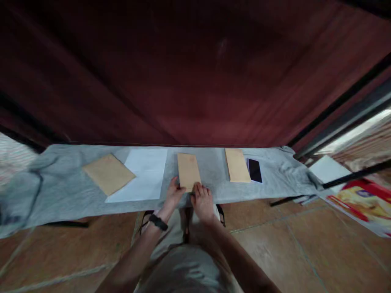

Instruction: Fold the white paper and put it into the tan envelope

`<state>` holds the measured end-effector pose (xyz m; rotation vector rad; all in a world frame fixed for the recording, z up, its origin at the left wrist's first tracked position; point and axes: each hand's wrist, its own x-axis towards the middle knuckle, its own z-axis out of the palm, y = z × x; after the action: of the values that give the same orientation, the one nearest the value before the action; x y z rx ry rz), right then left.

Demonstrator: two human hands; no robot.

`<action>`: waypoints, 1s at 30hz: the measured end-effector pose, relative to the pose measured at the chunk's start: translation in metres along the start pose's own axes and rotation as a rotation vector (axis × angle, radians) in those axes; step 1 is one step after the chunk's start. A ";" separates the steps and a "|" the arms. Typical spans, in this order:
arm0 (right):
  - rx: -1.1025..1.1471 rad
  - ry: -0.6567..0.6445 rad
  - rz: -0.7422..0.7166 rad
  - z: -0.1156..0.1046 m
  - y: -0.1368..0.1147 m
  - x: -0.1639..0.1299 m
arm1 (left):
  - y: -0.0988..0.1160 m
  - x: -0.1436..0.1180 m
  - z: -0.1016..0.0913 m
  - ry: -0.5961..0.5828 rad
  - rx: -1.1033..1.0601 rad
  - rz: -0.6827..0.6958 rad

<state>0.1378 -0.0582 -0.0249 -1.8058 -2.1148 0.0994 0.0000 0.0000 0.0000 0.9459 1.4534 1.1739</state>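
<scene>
A brown envelope (188, 171) lies in the middle of a low surface covered by a grey cloth (61, 191). My left hand (174, 194) grips its near left corner. My right hand (202, 200) presses on its near right corner. A black band sits on my left wrist. A wider brown envelope (108, 173) lies to the left, partly on a white sheet (142, 175). Another brown envelope (237, 165) lies to the right, with a black phone (254, 170) beside it.
A dark red curtain (195, 73) hangs behind the cloth-covered surface. The floor is brown tile (275, 244). At the right lie a white paper (328, 167) and a red and yellow printed sheet (363, 203), crossed by dark metal bars (351, 177).
</scene>
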 end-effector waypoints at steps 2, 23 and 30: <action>0.007 0.011 0.009 -0.003 0.000 0.003 | 0.007 -0.005 0.004 -0.049 -0.001 0.031; 1.757 -0.049 0.776 0.005 0.018 0.015 | -0.035 -0.005 0.015 -0.336 0.878 0.792; 1.765 -0.192 0.827 -0.013 0.040 0.001 | -0.036 0.007 0.017 -0.415 0.989 0.779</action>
<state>0.1794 -0.0521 -0.0240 -1.1626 -0.4381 1.6742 0.0156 0.0017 -0.0374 2.4316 1.3149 0.6085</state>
